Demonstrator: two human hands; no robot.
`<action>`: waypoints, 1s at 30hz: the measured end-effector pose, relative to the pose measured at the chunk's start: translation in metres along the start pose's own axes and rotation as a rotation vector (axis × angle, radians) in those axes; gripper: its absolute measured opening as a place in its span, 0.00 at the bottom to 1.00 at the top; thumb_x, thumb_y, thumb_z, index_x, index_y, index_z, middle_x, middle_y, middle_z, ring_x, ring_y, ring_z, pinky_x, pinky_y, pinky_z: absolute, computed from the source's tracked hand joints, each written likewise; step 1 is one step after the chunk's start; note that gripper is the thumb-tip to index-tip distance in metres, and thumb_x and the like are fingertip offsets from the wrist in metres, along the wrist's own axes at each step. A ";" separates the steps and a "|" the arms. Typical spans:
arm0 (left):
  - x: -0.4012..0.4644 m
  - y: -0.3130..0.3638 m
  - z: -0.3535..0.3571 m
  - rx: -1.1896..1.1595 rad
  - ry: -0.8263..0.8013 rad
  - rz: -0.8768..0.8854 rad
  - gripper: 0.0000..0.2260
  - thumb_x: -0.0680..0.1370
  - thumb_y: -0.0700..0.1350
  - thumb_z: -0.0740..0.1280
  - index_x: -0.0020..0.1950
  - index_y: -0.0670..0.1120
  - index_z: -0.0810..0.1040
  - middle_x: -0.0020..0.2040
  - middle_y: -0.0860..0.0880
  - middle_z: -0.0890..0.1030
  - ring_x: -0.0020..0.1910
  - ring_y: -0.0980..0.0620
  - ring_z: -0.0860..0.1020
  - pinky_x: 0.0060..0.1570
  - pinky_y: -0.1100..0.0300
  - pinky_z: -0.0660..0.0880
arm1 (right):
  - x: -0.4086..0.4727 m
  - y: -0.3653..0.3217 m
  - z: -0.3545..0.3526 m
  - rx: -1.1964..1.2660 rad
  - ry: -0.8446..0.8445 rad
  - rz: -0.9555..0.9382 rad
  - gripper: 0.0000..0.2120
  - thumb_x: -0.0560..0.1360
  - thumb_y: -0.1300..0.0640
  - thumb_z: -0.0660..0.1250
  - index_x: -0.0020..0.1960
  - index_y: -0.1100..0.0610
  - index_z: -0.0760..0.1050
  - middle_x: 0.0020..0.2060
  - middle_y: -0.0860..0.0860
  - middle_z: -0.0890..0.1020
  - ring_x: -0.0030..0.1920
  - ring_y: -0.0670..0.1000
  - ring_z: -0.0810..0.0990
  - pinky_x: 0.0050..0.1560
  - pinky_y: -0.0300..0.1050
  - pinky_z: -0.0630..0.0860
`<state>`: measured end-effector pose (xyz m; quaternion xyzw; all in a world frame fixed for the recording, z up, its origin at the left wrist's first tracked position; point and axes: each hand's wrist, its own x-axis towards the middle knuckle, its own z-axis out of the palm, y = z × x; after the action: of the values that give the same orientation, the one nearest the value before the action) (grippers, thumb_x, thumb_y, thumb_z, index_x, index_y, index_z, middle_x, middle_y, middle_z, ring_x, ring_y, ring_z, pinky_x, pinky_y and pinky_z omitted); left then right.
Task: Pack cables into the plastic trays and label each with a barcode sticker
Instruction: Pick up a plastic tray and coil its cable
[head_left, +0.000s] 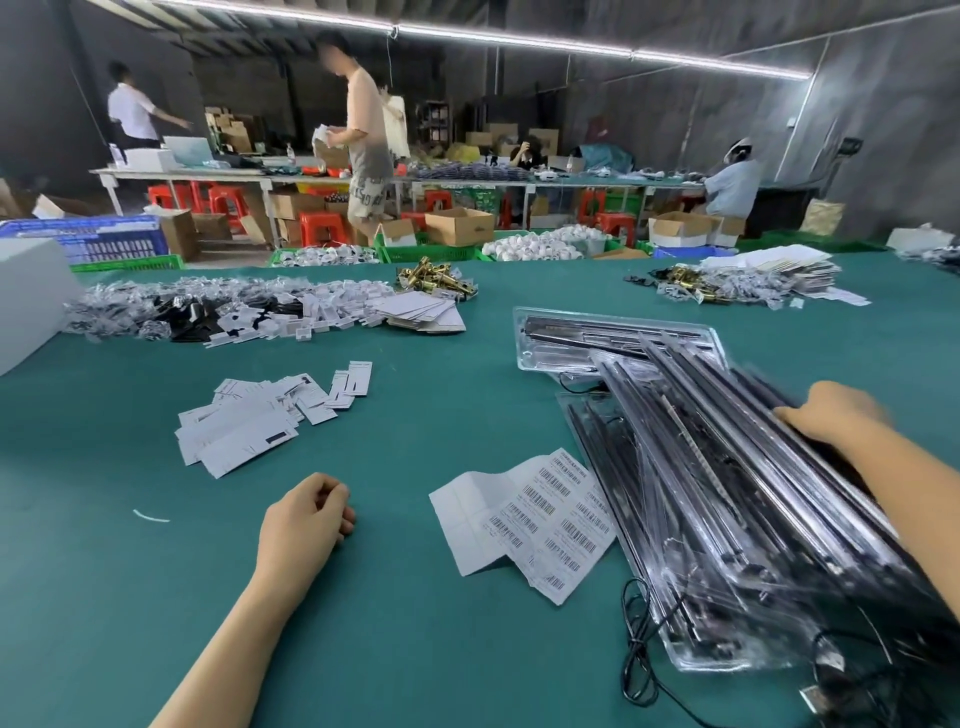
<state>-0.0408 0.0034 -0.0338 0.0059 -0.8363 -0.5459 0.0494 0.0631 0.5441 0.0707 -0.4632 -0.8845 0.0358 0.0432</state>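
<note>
- Hands first: I read the left hand (306, 514) as resting on the green table (415, 649), fingers curled loosely with nothing in them.
- I saw the right hand (826, 410) laid on the far edge of the stack of clear plastic trays (737, 493); its fingertips were hidden behind the stack, so I could not tell whether it gripped or only pressed.
- I placed the stack at the right of the table, fanned and leaning, with one separate tray (613, 335) lying flat beyond it.
- I noted a black cable (636, 654) looping out from under the near end of the stack.
- I located the barcode sticker sheet (540, 519) between the hands, its right edge tucked just beside or under the stack.
- I judged the main risk to be the fanned trays sliding apart if the right hand shifted them, since they lay unevenly.
- I judged a second risk: the loose cable could snag and drag, or the stack could crease the sticker sheet.
</note>
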 end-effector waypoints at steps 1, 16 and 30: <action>0.000 0.000 0.000 0.002 0.001 -0.002 0.09 0.78 0.43 0.63 0.40 0.48 0.78 0.32 0.52 0.82 0.27 0.57 0.77 0.33 0.60 0.74 | -0.001 -0.001 -0.001 -0.009 0.018 -0.011 0.22 0.75 0.41 0.67 0.38 0.59 0.68 0.45 0.60 0.78 0.47 0.62 0.77 0.50 0.54 0.76; 0.001 -0.003 -0.001 -0.002 -0.017 0.002 0.09 0.78 0.43 0.63 0.39 0.47 0.78 0.31 0.51 0.82 0.26 0.58 0.76 0.31 0.62 0.73 | 0.029 0.049 0.014 0.183 -0.116 -0.031 0.27 0.81 0.45 0.55 0.60 0.71 0.73 0.63 0.67 0.75 0.61 0.62 0.75 0.58 0.48 0.71; 0.000 -0.001 -0.001 0.005 -0.017 0.005 0.09 0.78 0.42 0.62 0.40 0.47 0.78 0.32 0.51 0.82 0.27 0.57 0.77 0.32 0.61 0.74 | -0.019 0.003 -0.057 -0.278 0.200 -0.065 0.11 0.71 0.59 0.65 0.53 0.56 0.74 0.51 0.60 0.80 0.50 0.61 0.79 0.47 0.48 0.76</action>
<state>-0.0408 0.0018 -0.0341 -0.0005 -0.8380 -0.5439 0.0437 0.0827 0.5313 0.1258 -0.4371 -0.8867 -0.1348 0.0677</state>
